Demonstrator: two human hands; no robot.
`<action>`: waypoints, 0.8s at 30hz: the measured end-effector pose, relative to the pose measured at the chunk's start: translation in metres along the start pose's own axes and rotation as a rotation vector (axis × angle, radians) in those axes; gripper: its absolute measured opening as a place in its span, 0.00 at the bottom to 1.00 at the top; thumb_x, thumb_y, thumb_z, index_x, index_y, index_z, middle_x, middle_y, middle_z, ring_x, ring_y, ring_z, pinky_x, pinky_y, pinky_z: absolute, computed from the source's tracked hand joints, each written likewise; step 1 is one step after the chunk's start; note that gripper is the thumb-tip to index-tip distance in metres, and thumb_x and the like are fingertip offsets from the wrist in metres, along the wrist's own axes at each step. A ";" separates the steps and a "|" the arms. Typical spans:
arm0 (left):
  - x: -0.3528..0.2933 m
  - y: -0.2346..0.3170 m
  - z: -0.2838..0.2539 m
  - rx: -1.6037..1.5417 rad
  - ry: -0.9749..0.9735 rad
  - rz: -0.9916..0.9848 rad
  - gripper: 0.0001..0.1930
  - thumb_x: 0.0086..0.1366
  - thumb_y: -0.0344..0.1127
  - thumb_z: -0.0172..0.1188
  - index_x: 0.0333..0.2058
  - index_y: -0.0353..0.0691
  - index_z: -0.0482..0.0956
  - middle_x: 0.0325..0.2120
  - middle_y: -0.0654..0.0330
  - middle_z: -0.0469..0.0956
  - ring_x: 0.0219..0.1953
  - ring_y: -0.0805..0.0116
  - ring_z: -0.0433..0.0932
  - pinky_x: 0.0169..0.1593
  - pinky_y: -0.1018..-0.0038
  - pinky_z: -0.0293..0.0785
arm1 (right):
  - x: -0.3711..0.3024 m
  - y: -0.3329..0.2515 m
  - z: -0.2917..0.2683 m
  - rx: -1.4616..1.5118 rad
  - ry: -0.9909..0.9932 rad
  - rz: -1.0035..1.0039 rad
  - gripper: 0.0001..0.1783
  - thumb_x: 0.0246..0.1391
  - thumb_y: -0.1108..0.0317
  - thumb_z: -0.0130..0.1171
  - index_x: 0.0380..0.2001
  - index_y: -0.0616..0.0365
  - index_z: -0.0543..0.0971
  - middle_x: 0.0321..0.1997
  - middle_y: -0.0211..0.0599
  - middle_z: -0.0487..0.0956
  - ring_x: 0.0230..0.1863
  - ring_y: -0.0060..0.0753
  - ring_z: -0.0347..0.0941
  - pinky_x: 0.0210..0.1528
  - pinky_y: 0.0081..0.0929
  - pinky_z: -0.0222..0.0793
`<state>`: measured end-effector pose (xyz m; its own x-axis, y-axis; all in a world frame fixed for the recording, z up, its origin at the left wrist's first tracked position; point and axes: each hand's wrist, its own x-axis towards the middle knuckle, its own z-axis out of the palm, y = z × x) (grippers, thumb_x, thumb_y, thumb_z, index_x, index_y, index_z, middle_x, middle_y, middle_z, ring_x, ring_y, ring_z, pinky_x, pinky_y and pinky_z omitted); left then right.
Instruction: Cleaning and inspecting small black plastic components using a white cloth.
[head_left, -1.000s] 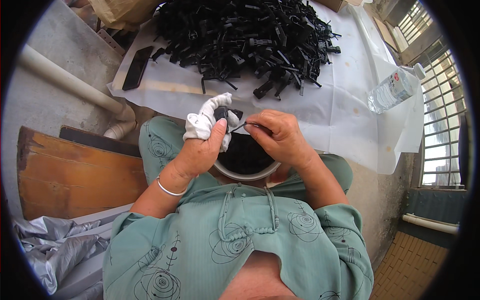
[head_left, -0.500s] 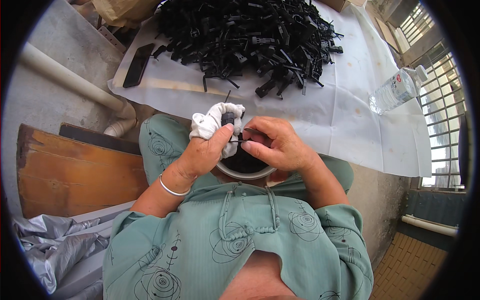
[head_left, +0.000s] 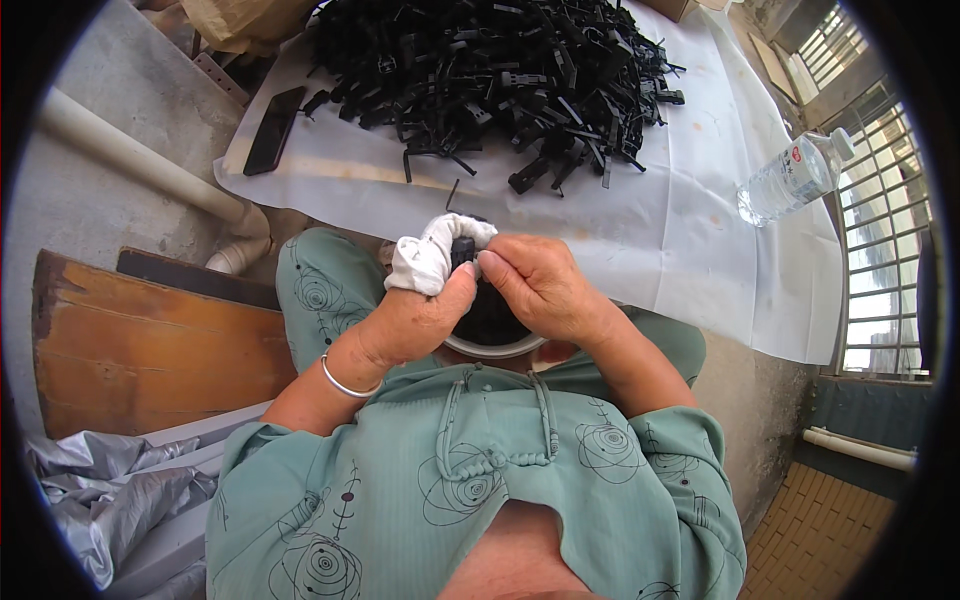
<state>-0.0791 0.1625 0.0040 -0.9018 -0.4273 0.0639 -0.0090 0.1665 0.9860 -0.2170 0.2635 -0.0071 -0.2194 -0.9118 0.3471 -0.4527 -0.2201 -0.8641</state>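
Note:
My left hand (head_left: 425, 315), with a white cloth glove (head_left: 425, 262) over its fingers and the thumb bare, grips a small black plastic part (head_left: 462, 250). Right beside it, my right hand (head_left: 540, 285) is closed, thumb and forefinger pinched together against the part's edge; whatever is between those fingertips is hidden. Below both hands, between my knees, sits a round container with a white rim (head_left: 495, 351) and dark contents. Past the glove, a thin black strip (head_left: 453, 194) sticks up over the white sheet.
A big heap of black plastic parts (head_left: 490, 80) covers the far middle of the white sheet (head_left: 690, 230). A black phone (head_left: 274, 130) lies left of it, a clear water bottle (head_left: 795, 180) at the right. A wooden board (head_left: 150, 345) and a pale pipe (head_left: 140, 160) are on my left.
My right hand has rolled over and moved up against the black part, its fingers now tighter together. The dark strip seen at its fingertips before is out of sight. My left hand shifted slightly.

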 end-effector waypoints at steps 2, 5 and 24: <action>-0.001 -0.001 0.003 0.183 0.001 0.114 0.15 0.58 0.25 0.43 0.46 0.32 0.64 0.35 0.61 0.69 0.36 0.74 0.67 0.42 0.79 0.65 | -0.001 0.001 0.002 -0.018 -0.030 0.003 0.11 0.56 0.70 0.49 0.21 0.65 0.69 0.19 0.46 0.68 0.21 0.45 0.62 0.25 0.32 0.61; -0.006 0.001 0.009 0.344 0.108 0.164 0.13 0.57 0.26 0.45 0.41 0.32 0.66 0.34 0.50 0.70 0.35 0.57 0.71 0.40 0.71 0.68 | -0.003 0.003 0.011 -0.006 -0.026 0.061 0.11 0.55 0.70 0.49 0.21 0.65 0.69 0.19 0.46 0.68 0.21 0.46 0.63 0.25 0.33 0.61; 0.002 -0.075 -0.010 -0.797 0.075 -0.315 0.21 0.65 0.45 0.52 0.51 0.38 0.66 0.43 0.61 0.72 0.47 0.69 0.72 0.50 0.73 0.70 | 0.014 0.037 0.015 -0.672 0.011 0.064 0.13 0.45 0.68 0.59 0.34 0.59 0.70 0.23 0.42 0.73 0.24 0.43 0.73 0.25 0.35 0.67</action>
<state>-0.0756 0.1407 -0.0683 -0.8770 -0.4109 -0.2490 0.0770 -0.6317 0.7713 -0.2240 0.2374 -0.0395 -0.2704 -0.9116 0.3097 -0.8772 0.1007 -0.4695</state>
